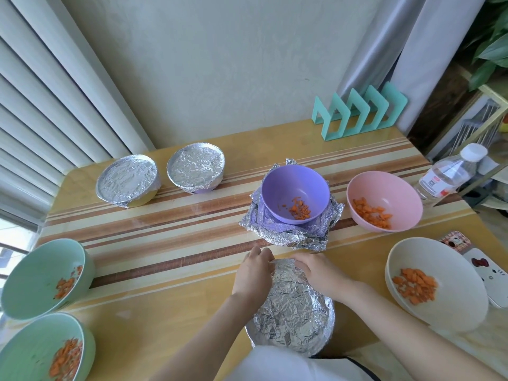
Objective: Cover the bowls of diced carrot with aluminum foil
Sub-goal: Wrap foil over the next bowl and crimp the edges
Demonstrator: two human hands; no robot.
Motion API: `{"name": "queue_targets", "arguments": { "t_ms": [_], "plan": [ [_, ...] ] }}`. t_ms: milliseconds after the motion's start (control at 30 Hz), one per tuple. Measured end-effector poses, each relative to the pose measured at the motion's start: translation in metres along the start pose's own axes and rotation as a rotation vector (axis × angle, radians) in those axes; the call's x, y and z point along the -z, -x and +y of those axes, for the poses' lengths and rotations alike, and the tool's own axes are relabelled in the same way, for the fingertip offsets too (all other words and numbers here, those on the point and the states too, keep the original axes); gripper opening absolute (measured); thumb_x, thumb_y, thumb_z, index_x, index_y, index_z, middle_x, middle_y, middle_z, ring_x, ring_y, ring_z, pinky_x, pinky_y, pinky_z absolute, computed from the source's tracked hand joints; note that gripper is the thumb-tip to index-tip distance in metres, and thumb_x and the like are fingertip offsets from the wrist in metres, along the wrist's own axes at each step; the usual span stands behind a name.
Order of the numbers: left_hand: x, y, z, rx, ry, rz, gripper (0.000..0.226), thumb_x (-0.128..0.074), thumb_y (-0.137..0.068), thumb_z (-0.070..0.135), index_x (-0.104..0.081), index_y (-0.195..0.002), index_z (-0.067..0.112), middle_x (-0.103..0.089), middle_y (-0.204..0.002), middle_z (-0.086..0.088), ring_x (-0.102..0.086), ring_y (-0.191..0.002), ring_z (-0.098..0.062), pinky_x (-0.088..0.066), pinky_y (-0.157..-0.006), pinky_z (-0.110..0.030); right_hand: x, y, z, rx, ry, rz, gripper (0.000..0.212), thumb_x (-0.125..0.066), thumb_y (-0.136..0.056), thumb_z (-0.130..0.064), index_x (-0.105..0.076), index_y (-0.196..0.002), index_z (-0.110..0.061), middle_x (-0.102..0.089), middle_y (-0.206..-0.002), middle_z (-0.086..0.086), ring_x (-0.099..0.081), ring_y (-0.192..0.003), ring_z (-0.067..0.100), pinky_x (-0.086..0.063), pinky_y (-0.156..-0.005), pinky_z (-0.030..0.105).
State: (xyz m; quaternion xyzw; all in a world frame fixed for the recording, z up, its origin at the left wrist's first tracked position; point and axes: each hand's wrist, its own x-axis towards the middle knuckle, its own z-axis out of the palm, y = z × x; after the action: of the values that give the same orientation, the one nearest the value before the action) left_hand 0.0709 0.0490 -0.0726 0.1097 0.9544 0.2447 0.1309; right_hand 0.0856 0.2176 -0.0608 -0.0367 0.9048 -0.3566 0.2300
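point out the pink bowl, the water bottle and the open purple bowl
pink bowl (384, 188): head view, inner wall
water bottle (437, 182): head view, label
open purple bowl (294, 185): head view, inner wall

Three foil-covered bowls now: two at the back (127, 182) (195, 167), one up front (292, 309). Five open bowls of diced carrot: two green (35, 273) (30, 350), one purple (294, 185), one pink (384, 191), one cream (428, 268). One crumpled foil stack (286, 237), one water bottle (445, 176), one teal rack (360, 111), two hands (254, 270) (320, 272).
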Motion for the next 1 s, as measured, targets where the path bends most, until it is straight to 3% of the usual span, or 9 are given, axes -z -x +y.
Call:
{"name": "queue_targets", "arguments": {
  "t_ms": [167, 267, 433, 600, 667, 800, 900, 1000],
  "plan": [
    [0.001, 0.004, 0.0, 0.008, 0.001, 0.021, 0.016, -0.051, -0.087, 0.002, -0.057, -0.1, 0.009, -0.052, -0.107, -0.007, -0.053, -0.098, -0.027, -0.043, -0.077, -0.034, 0.003, -0.004, -0.003, -0.008, 0.062, -0.034, 0.032, -0.041, -0.1, -0.014, -0.056, -0.129, -0.013, -0.062, -0.119, 0.005, -0.057, -0.112, 0.016, -0.042, -0.093, 0.023],
    [0.005, 0.004, 0.002, -0.006, 0.029, 0.036, 0.014, -0.052, -0.091, 0.008, -0.059, -0.103, 0.009, -0.054, -0.107, -0.009, -0.053, -0.099, -0.027, -0.042, -0.079, -0.034, 0.002, -0.008, -0.011, 0.051, 0.117, -0.029, 0.029, -0.041, -0.1, -0.018, -0.058, -0.123, -0.015, -0.062, -0.096, 0.002, -0.056, -0.086, 0.017, -0.037, -0.071, 0.025],
    [0.01, 0.005, 0.006, 0.015, 0.071, 0.028, 0.015, -0.056, -0.09, 0.013, -0.063, -0.102, 0.009, -0.056, -0.105, -0.01, -0.056, -0.097, -0.028, -0.041, -0.079, -0.032, 0.0, -0.009, -0.014, 0.054, 0.207, -0.024, 0.033, -0.043, -0.098, -0.009, -0.059, -0.125, -0.02, -0.066, -0.108, 0.011, -0.06, -0.093, 0.025, -0.045, -0.074, 0.034],
    [0.014, 0.004, 0.012, 0.039, 0.113, 0.046, 0.014, -0.06, -0.087, 0.015, -0.061, -0.098, 0.007, -0.06, -0.103, -0.008, -0.056, -0.095, -0.025, -0.042, -0.077, -0.03, 0.004, -0.008, -0.02, 0.1, 0.253, -0.044, 0.018, -0.044, -0.098, -0.015, -0.06, -0.1, -0.024, -0.061, -0.088, 0.001, -0.059, -0.081, 0.022, -0.045, -0.068, 0.036],
    [0.015, 0.004, 0.014, 0.035, 0.107, 0.037, 0.012, -0.061, -0.087, 0.014, -0.06, -0.096, 0.007, -0.06, -0.101, -0.009, -0.056, -0.094, -0.025, -0.042, -0.075, -0.03, 0.002, -0.009, -0.021, 0.087, 0.308, -0.04, 0.022, -0.046, -0.096, -0.009, -0.061, -0.103, -0.023, -0.064, -0.092, 0.005, -0.061, -0.084, 0.024, -0.048, -0.068, 0.037],
    [0.016, 0.005, 0.017, 0.036, 0.113, 0.027, 0.011, -0.061, -0.086, 0.014, -0.061, -0.095, 0.007, -0.06, -0.1, -0.008, -0.055, -0.094, -0.025, -0.039, -0.072, -0.028, 0.007, -0.007, -0.021, 0.092, 0.252, -0.044, 0.023, -0.044, -0.099, -0.016, -0.064, -0.108, -0.017, -0.065, -0.092, 0.007, -0.06, -0.084, 0.023, -0.039, -0.062, 0.027],
    [0.018, 0.004, 0.018, 0.039, 0.115, 0.029, 0.009, -0.06, -0.087, 0.014, -0.06, -0.093, 0.008, -0.059, -0.1, -0.008, -0.055, -0.092, -0.025, -0.037, -0.069, -0.028, 0.011, -0.002, -0.018, 0.083, 0.061, -0.034, 0.026, -0.041, -0.101, -0.022, -0.064, -0.111, -0.015, -0.058, -0.078, -0.006, -0.051, -0.066, 0.008, -0.036, -0.056, 0.014],
    [0.018, 0.004, 0.017, 0.043, 0.111, 0.039, 0.009, -0.06, -0.086, 0.013, -0.059, -0.093, 0.008, -0.059, -0.099, -0.007, -0.055, -0.091, -0.025, -0.037, -0.069, -0.029, 0.01, 0.003, -0.01, 0.044, 0.022, -0.012, 0.031, -0.04, -0.101, -0.015, -0.059, -0.125, -0.016, -0.066, -0.102, -0.001, -0.05, -0.069, -0.003, -0.037, -0.061, 0.01]
  ]
}}
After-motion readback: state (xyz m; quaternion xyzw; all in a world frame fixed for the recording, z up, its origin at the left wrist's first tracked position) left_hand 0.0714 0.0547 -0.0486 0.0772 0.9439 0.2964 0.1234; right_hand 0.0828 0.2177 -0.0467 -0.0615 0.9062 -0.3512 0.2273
